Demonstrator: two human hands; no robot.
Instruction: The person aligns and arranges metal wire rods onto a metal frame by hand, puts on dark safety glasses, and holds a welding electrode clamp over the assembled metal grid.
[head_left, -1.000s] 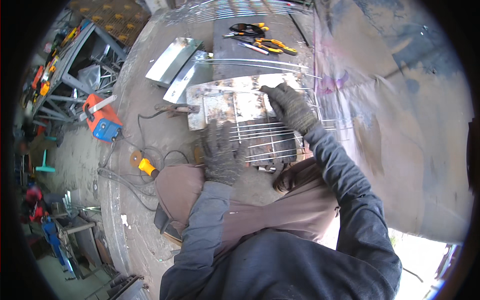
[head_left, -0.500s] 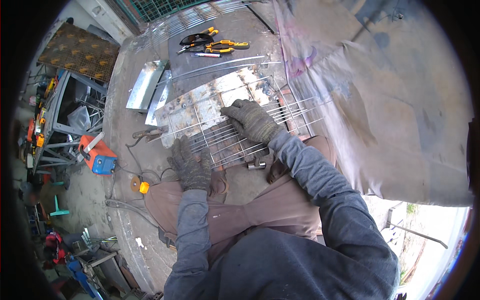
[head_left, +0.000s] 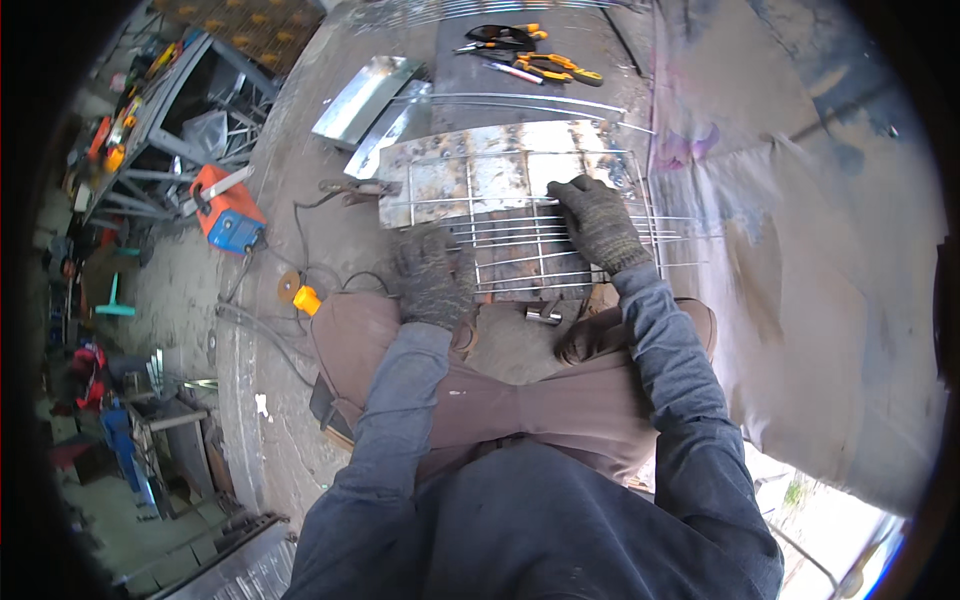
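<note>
A metal wire grid [head_left: 538, 238] of thin rods lies over a scorched sheet-metal plate [head_left: 500, 150] in front of my crossed legs. My left hand [head_left: 435, 275], in a dark knitted glove, is closed at the grid's left edge, around the ends of the close-set rods; its fingertips are partly blurred. On the right part of the grid, my gloved right hand [head_left: 600, 225] has its fingers curled over a long rod and pinches it. Left of the plate lies a clamp [head_left: 360, 188] on a cable.
Yellow-handled pliers [head_left: 560, 70], dark glasses [head_left: 500, 35] and a marker [head_left: 517, 73] lie at the back. Bent sheet-metal pieces [head_left: 370, 100] lie far left. An orange and blue machine [head_left: 228, 210] stands left, near a yellow-bodied tool [head_left: 306, 299]. A stained cloth [head_left: 790, 280] hangs right.
The view has shifted, so the scene sits further right. The grid now lies straighter across the plate, its right end turned away from its earlier slant. Both hands have stayed at it.
</note>
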